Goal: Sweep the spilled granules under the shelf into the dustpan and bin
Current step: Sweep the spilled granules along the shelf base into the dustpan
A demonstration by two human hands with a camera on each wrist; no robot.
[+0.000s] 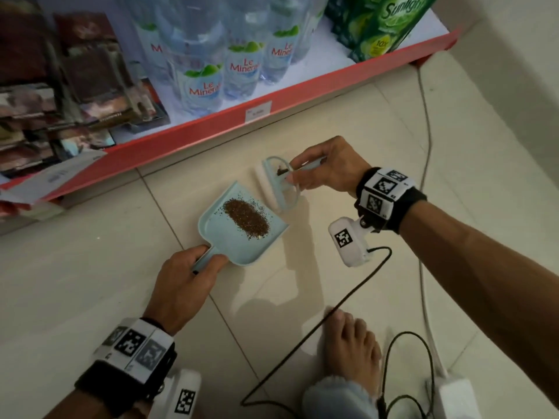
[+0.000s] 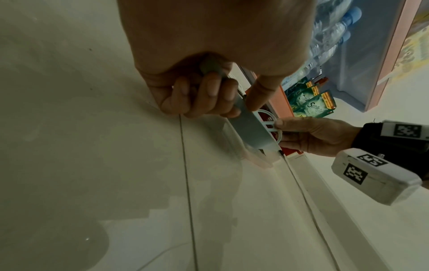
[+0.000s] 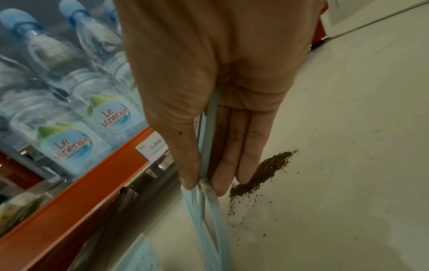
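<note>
A light blue dustpan (image 1: 223, 237) is on the tiled floor in front of the red shelf edge (image 1: 196, 131). A pile of brown granules (image 1: 246, 219) lies inside it. My left hand (image 1: 196, 264) grips the dustpan handle, with the fingers (image 2: 209, 91) curled round it. My right hand (image 1: 305, 173) holds the handle of a small light blue brush (image 1: 276, 184). Its white bristles point down at the pan's open lip. In the right wrist view the thumb and fingers pinch the brush handle (image 3: 206, 146), with the granules (image 3: 262, 170) just beyond the fingertips.
Water bottles (image 1: 242, 65), green Sunlight packs (image 1: 381, 22) and stacked packets (image 1: 60, 86) fill the bottom shelf. A black cable (image 1: 332, 313) crosses the floor near my bare foot (image 1: 354, 352). A white cable (image 1: 423, 146) runs along the wall to a white adapter (image 1: 453, 397).
</note>
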